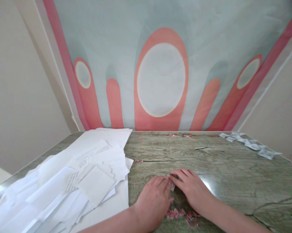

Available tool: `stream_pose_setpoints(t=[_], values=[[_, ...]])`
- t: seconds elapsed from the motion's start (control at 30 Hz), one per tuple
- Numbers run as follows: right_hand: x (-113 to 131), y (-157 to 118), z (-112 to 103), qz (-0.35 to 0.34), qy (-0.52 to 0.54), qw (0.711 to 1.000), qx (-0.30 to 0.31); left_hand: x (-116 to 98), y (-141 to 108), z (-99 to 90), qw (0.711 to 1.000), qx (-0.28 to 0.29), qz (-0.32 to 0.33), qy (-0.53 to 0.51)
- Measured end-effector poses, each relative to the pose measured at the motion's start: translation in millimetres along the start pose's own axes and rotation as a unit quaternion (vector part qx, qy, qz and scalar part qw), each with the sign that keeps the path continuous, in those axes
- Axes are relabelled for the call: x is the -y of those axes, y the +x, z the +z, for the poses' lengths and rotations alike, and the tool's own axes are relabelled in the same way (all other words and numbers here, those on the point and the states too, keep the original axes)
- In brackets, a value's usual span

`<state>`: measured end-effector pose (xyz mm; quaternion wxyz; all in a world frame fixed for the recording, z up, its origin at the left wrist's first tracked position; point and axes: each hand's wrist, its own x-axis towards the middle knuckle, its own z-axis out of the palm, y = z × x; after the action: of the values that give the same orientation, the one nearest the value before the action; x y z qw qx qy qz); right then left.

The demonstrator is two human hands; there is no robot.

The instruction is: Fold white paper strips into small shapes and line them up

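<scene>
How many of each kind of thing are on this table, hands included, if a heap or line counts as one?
Bare hands, left hand and right hand: 2
Small pale paper-like scrap between them: 1
Heap of loose white paper sheets: 1
Line of small whitish paper-like pieces: 1
Total: 5. Overlaps prevent a sure count within the heap or line.

- left hand (153, 201), the one nearer the paper pile (96, 183): totally bare, kinda broad
- right hand (194, 187), farther from the pile: bare too, slim fingers (182, 174)
- forearms (233, 216): bare as far as they show, pretty smooth
</scene>
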<state>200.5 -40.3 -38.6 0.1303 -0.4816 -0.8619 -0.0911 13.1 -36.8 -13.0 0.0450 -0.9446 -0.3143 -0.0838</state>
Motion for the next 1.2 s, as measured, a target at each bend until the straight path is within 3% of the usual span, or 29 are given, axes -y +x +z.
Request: stream_pose_setpoints(t=[0.23,0.63,0.97,1.2], values=[[1.4,1.8,-0.8,-0.005,-0.038,0.999,0.014,2.3,1.9,-3.0,1.000,0.019,0.000,-0.012],[-6.3,-13.3,-0.4,-0.039,0.042,0.998,-0.019,5.0,1.0,-3.9,0.999,0.011,0.000,-0.031],[-4.5,-7.9,-12.0,-0.002,0.089,0.995,0.043,18.1,6.8,10.7,0.999,-0.017,0.034,-0.034],[-9.0,-5.9,-10.1,-0.049,0.105,0.993,-0.015,29.5,7.4,8.3,0.995,-0.037,0.068,-0.071]])
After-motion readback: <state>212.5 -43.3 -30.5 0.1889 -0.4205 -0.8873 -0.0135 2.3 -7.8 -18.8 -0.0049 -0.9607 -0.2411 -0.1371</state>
